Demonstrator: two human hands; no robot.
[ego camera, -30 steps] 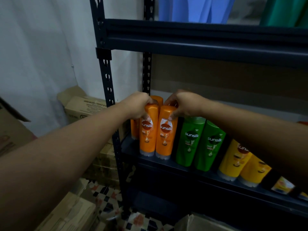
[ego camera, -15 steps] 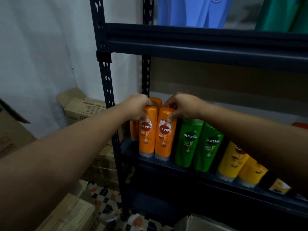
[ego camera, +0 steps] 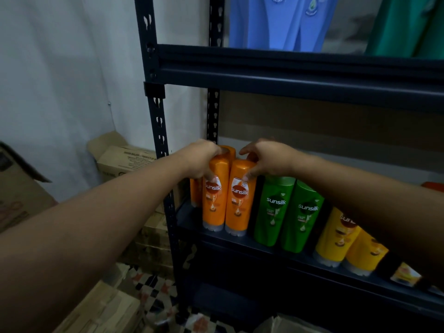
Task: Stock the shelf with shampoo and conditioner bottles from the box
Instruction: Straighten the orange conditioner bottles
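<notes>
Unmoved: left hand (ego camera: 200,159) grips orange bottle (ego camera: 215,195) | right hand (ego camera: 266,158) grips its twin (ego camera: 240,198) | fingertips hidden

Left hand (ego camera: 200,158): slid a touch lower on left front orange bottle (ego camera: 214,195), thumb now down near the Sunsilk logo, grip kept on the top.
Right hand (ego camera: 265,158): barely shifted, thumb tip now pressed on right front orange bottle (ego camera: 240,198) just above its logo.
Two front orange bottles: nudged slightly left and back on shelf (ego camera: 276,254), now upright and touching side by side.
Camera view: tipped slightly downward.
</notes>
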